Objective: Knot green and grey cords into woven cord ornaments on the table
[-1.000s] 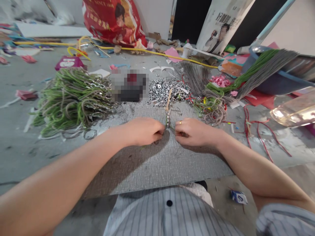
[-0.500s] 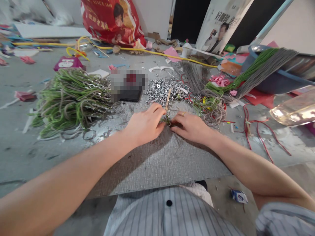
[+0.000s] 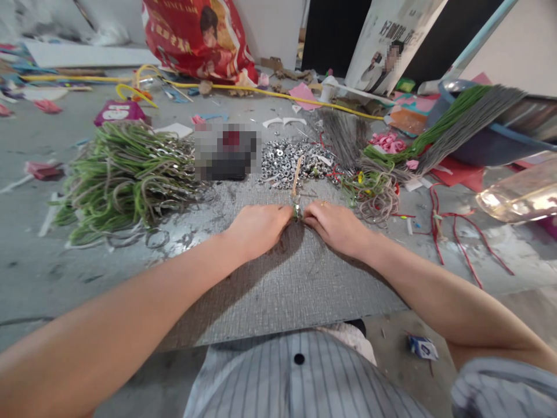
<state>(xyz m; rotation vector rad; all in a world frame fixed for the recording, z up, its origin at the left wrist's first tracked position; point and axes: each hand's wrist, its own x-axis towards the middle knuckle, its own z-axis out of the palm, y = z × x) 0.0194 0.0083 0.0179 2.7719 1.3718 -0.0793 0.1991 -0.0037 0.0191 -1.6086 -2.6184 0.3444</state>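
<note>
My left hand (image 3: 267,228) and my right hand (image 3: 333,225) face each other over the grey table, a small gap between them. Both have their fingers closed on a small green cord piece with shiny metal (image 3: 297,211); how each grips it is partly hidden by the fingers. A thin tan stick or tie (image 3: 297,174) rises just beyond it, in front of a pile of small metal rings (image 3: 282,159). Left of my hands lies a large heap of green and grey cords (image 3: 130,180). Tangled green and grey cords (image 3: 376,194) lie to the right.
Behind are a red bag (image 3: 200,40), a yellow cord (image 3: 261,90) and a blurred dark object (image 3: 228,157). On the right, long green and grey cords (image 3: 461,125) hang over a blue basin (image 3: 478,145), near a clear bottle (image 3: 517,194) and red strings (image 3: 461,217).
My left hand has moved slightly lower and its fingers have curled in tighter. My right hand has shifted a little, and its fingers are more closed.
</note>
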